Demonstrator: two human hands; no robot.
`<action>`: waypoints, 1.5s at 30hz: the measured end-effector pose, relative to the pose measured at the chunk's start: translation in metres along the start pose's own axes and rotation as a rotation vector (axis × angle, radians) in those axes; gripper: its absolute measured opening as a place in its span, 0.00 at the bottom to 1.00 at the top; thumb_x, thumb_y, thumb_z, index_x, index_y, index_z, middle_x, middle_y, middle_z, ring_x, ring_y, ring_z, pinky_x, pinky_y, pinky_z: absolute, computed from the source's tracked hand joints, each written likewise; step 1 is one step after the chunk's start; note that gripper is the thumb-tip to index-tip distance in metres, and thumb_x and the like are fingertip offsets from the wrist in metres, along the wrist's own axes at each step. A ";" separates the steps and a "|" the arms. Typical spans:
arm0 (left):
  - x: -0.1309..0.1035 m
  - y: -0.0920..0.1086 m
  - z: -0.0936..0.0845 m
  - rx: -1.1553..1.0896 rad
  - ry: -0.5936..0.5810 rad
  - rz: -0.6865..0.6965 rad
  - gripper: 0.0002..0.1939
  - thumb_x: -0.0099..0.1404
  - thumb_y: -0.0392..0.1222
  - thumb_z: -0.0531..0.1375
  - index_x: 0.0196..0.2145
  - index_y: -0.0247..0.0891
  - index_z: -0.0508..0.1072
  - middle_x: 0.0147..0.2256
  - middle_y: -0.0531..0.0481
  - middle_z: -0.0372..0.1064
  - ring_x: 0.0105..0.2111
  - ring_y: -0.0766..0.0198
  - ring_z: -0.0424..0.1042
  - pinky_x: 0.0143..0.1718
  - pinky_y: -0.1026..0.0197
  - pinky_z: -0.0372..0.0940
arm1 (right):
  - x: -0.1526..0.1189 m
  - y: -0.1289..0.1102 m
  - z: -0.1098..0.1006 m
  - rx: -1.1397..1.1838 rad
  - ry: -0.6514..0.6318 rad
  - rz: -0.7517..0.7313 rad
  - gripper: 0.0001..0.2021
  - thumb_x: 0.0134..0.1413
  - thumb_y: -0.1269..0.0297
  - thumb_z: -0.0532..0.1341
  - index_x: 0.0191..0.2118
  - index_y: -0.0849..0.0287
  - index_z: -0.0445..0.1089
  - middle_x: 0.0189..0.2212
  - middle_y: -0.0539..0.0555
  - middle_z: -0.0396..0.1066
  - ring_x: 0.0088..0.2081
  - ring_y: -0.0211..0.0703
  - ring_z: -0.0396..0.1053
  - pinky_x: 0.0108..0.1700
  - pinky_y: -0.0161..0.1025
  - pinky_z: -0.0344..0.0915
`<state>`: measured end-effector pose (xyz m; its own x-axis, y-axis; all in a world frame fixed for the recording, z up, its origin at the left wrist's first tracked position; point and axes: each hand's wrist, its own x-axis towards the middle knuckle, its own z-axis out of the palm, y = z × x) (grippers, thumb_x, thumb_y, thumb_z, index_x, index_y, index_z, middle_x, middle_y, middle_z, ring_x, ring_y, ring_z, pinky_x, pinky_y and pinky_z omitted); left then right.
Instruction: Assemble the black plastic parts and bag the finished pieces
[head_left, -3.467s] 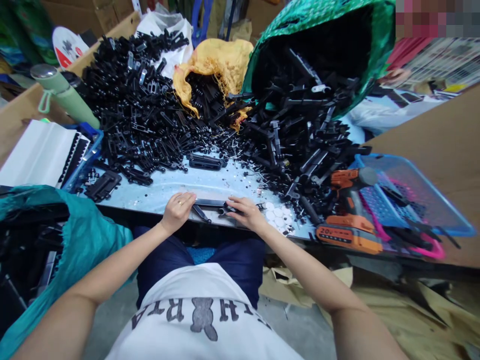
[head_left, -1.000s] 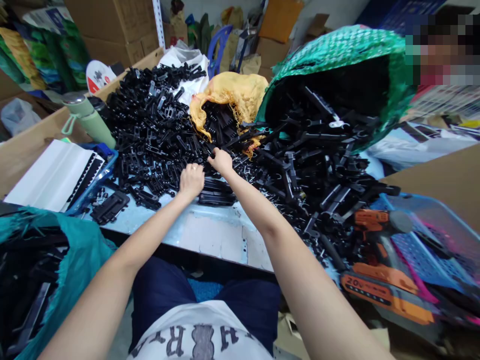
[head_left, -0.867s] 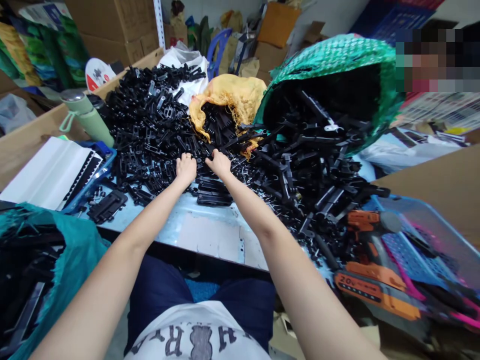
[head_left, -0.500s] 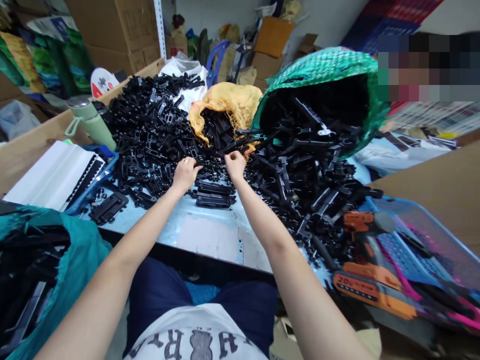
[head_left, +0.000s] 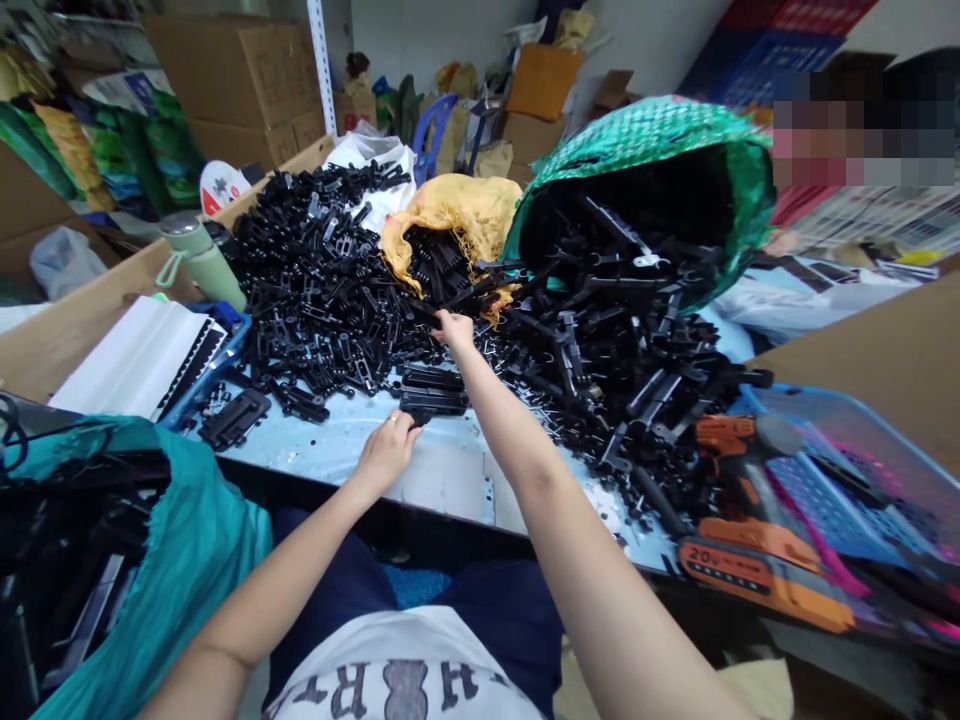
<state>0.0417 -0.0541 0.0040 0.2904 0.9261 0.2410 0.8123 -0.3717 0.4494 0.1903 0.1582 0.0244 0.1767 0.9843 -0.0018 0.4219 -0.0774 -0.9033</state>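
My left hand is closed on a small black part, just in front of a row of long black parts lying side by side on the blue table. Farther forward, my right hand pinches the end of a black piece at the mouth of the yellow sack. A large heap of small black parts spreads to the left of it. Longer black parts spill out of the green sack on the right.
An orange drill lies by a blue basket at the right. A green bottle and white sheets stand at the left. A teal sack of black parts is at near left. A person is at upper right.
My left hand has come back toward the table's front edge and now holds a black part. My right hand has shifted slightly left at the yellow sack's mouth. The view has shifted a little.
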 end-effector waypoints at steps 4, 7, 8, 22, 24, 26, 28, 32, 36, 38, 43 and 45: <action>-0.013 -0.008 0.002 -0.027 0.006 -0.041 0.07 0.68 0.40 0.49 0.35 0.38 0.64 0.35 0.47 0.65 0.34 0.61 0.69 0.33 0.61 0.63 | -0.014 0.011 -0.038 0.268 -0.087 0.165 0.13 0.59 0.59 0.49 0.28 0.60 0.61 0.20 0.50 0.65 0.26 0.34 0.68 0.28 0.29 0.66; -0.020 -0.011 0.007 -0.044 -0.009 -0.036 0.07 0.68 0.40 0.48 0.35 0.38 0.64 0.35 0.48 0.65 0.34 0.62 0.69 0.33 0.61 0.63 | -0.041 0.021 -0.068 0.401 -0.134 0.229 0.14 0.58 0.58 0.48 0.27 0.60 0.61 0.22 0.51 0.67 0.23 0.31 0.66 0.25 0.28 0.66; -0.022 -0.012 0.008 -0.044 -0.016 -0.033 0.07 0.68 0.40 0.48 0.35 0.38 0.64 0.35 0.48 0.65 0.33 0.61 0.69 0.33 0.61 0.63 | -0.052 0.025 -0.077 0.461 -0.150 0.252 0.14 0.58 0.57 0.47 0.27 0.59 0.60 0.22 0.50 0.67 0.22 0.31 0.65 0.25 0.27 0.65; -0.035 -0.016 0.019 -0.025 -0.112 -0.002 0.08 0.68 0.41 0.48 0.35 0.37 0.63 0.35 0.45 0.64 0.35 0.58 0.68 0.34 0.59 0.63 | -0.220 0.088 -0.137 -0.398 -0.190 0.115 0.23 0.49 0.49 0.61 0.46 0.62 0.67 0.34 0.60 0.73 0.38 0.48 0.71 0.39 0.41 0.66; -0.036 -0.014 0.020 -0.085 -0.085 0.010 0.08 0.67 0.41 0.48 0.34 0.38 0.64 0.34 0.46 0.64 0.35 0.58 0.68 0.35 0.58 0.63 | -0.226 0.078 -0.127 -0.661 -0.313 -0.362 0.31 0.49 0.46 0.60 0.55 0.59 0.62 0.49 0.63 0.67 0.53 0.54 0.62 0.53 0.50 0.58; -0.037 -0.010 0.021 -0.196 -0.051 0.014 0.08 0.67 0.41 0.49 0.32 0.38 0.64 0.32 0.47 0.64 0.35 0.59 0.68 0.36 0.58 0.63 | -0.226 0.072 -0.113 -0.696 -0.511 -0.624 0.28 0.54 0.47 0.57 0.57 0.56 0.61 0.53 0.61 0.63 0.57 0.53 0.57 0.59 0.54 0.49; -0.039 -0.003 0.020 -0.380 -0.022 -0.031 0.07 0.66 0.42 0.50 0.33 0.38 0.64 0.31 0.49 0.64 0.32 0.63 0.68 0.35 0.60 0.63 | -0.224 0.070 -0.097 -0.566 -0.537 -0.598 0.23 0.60 0.50 0.51 0.56 0.55 0.63 0.48 0.59 0.67 0.52 0.49 0.62 0.58 0.53 0.52; -0.040 0.018 0.020 -0.780 -0.013 -0.195 0.20 0.65 0.46 0.53 0.53 0.39 0.59 0.35 0.51 0.64 0.20 0.73 0.64 0.23 0.66 0.61 | -0.227 0.068 -0.075 -0.001 -0.393 -0.148 0.28 0.62 0.48 0.42 0.61 0.57 0.55 0.36 0.56 0.70 0.33 0.40 0.69 0.37 0.41 0.69; -0.033 0.031 0.015 -0.751 0.074 -0.134 0.19 0.66 0.44 0.53 0.54 0.38 0.65 0.40 0.46 0.67 0.33 0.67 0.69 0.36 0.63 0.65 | -0.237 0.058 -0.074 0.284 -0.440 -0.014 0.29 0.58 0.46 0.49 0.62 0.55 0.55 0.33 0.52 0.69 0.25 0.33 0.65 0.26 0.34 0.68; -0.029 0.033 0.010 -0.705 0.079 -0.029 0.18 0.66 0.43 0.53 0.51 0.38 0.68 0.40 0.45 0.68 0.40 0.63 0.69 0.44 0.59 0.64 | -0.240 0.053 -0.078 0.292 -0.405 -0.042 0.28 0.57 0.47 0.52 0.60 0.55 0.59 0.37 0.53 0.69 0.26 0.32 0.65 0.26 0.32 0.68; -0.025 0.034 0.000 -0.667 0.099 0.098 0.18 0.66 0.42 0.53 0.53 0.38 0.68 0.39 0.45 0.69 0.41 0.62 0.69 0.45 0.58 0.64 | -0.240 0.047 -0.085 0.278 -0.374 -0.071 0.26 0.59 0.49 0.50 0.60 0.52 0.57 0.44 0.53 0.68 0.25 0.29 0.64 0.26 0.32 0.69; -0.026 0.035 -0.001 -0.639 0.106 0.104 0.18 0.66 0.42 0.52 0.53 0.38 0.68 0.39 0.45 0.69 0.40 0.62 0.69 0.44 0.59 0.65 | -0.240 0.048 -0.087 0.212 -0.393 -0.148 0.24 0.60 0.51 0.51 0.60 0.51 0.58 0.45 0.53 0.67 0.25 0.29 0.64 0.27 0.32 0.69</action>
<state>0.0622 -0.0915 0.0148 0.2730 0.8838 0.3799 0.3125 -0.4550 0.8338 0.2450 -0.0959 0.0189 -0.2391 0.9710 0.0083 0.2188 0.0622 -0.9738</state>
